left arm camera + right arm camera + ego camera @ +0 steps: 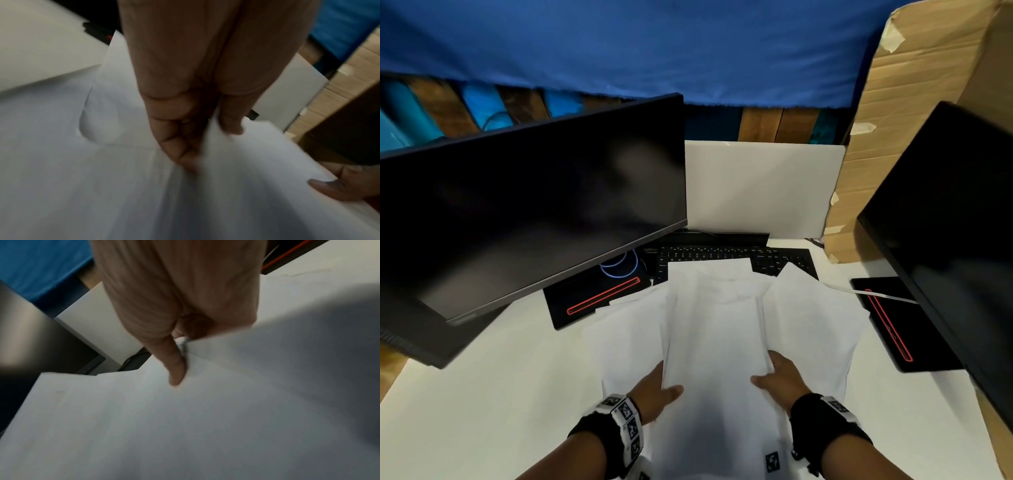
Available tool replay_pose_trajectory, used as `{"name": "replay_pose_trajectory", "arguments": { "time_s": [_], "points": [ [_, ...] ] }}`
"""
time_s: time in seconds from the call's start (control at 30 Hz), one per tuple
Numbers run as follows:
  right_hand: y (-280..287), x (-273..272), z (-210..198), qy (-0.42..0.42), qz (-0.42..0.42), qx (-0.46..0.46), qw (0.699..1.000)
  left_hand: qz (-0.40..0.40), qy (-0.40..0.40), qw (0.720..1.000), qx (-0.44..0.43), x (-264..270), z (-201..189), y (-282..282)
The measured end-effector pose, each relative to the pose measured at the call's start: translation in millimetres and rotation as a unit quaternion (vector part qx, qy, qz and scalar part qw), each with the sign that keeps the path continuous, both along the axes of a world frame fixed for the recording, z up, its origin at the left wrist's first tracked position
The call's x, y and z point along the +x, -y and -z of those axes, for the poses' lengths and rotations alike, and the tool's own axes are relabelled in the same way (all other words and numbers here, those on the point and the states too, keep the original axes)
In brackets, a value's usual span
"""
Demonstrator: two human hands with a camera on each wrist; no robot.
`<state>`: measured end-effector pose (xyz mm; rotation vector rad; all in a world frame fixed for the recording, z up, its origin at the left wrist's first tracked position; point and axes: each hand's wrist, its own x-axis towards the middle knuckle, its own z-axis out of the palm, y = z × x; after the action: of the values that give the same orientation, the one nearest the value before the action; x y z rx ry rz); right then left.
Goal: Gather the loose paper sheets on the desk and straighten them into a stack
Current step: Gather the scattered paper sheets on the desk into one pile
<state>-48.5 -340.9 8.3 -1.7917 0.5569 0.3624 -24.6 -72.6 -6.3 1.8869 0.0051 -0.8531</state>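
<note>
A bundle of white paper sheets [715, 329] is lifted over the desk's middle, held from both sides near its near end. My left hand [659, 387] grips its left edge, thumb on top and fingers beneath; the left wrist view shows the left hand [197, 129] pinching the paper [246, 178]. My right hand [779, 378] grips the right edge the same way; in the right wrist view the right hand [179, 353] has its thumb along the sheets [144, 418]. More loose sheets lie underneath at left [626, 329] and right [815, 318].
A dark monitor [527, 212] stands at left, another [955, 233] at right, each on a black base with a red line. A black keyboard [722, 255] lies beyond the sheets, partly covered. A cardboard box [914, 102] and a white board [760, 188] stand behind.
</note>
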Motion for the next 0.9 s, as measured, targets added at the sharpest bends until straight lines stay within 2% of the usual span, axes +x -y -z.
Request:
{"name": "replay_pose_trajectory", "arguments": {
  "time_s": [0.07, 0.13, 0.2, 0.27, 0.3, 0.4, 0.47, 0.53, 0.63, 0.77, 0.9],
  "points": [
    [7, -1, -1, 0.008, 0.007, -0.018, 1.0, -0.069, 0.064, 0.996, 0.006, 5, -5, -1],
    [13, -1, -2, 0.017, 0.031, -0.02, 0.999, -0.206, 0.157, 0.965, 0.048, 20, -7, -9],
    [21, 0, -4, 0.022, 0.044, -0.016, 0.999, -0.272, 0.213, 0.93, 0.123, 40, -10, -27],
    [29, 1, -7, 0.023, 0.042, -0.016, 0.999, -0.243, 0.222, 0.92, 0.214, 56, -11, -45],
    [32, 2, -8, 0.022, 0.042, -0.013, 0.999, -0.214, 0.215, 0.925, 0.227, 61, -14, -52],
    [35, 4, -12, 0.017, 0.041, 0.003, 0.999, -0.142, 0.176, 0.96, 0.168, 71, -20, -58],
    [35, 5, -13, 0.01, 0.044, 0.004, 0.999, -0.103, 0.174, 0.966, 0.164, 74, -21, -56],
    [35, 7, -9, 0.009, 0.059, -0.01, 0.998, -0.116, 0.177, 0.965, 0.154, 72, -20, -50],
    [32, 9, 2, -0.005, 0.103, -0.043, 0.994, -0.146, 0.129, 0.962, 0.192, 59, -17, -43],
    [19, 8, 21, -0.059, 0.086, -0.067, 0.992, -0.064, 0.031, 0.97, 0.233, 31, 2, -30],
    [1, 11, 25, -0.065, 0.058, -0.082, 0.993, -0.067, -0.004, 0.979, 0.193, 18, 2, -8]
  ]
}}
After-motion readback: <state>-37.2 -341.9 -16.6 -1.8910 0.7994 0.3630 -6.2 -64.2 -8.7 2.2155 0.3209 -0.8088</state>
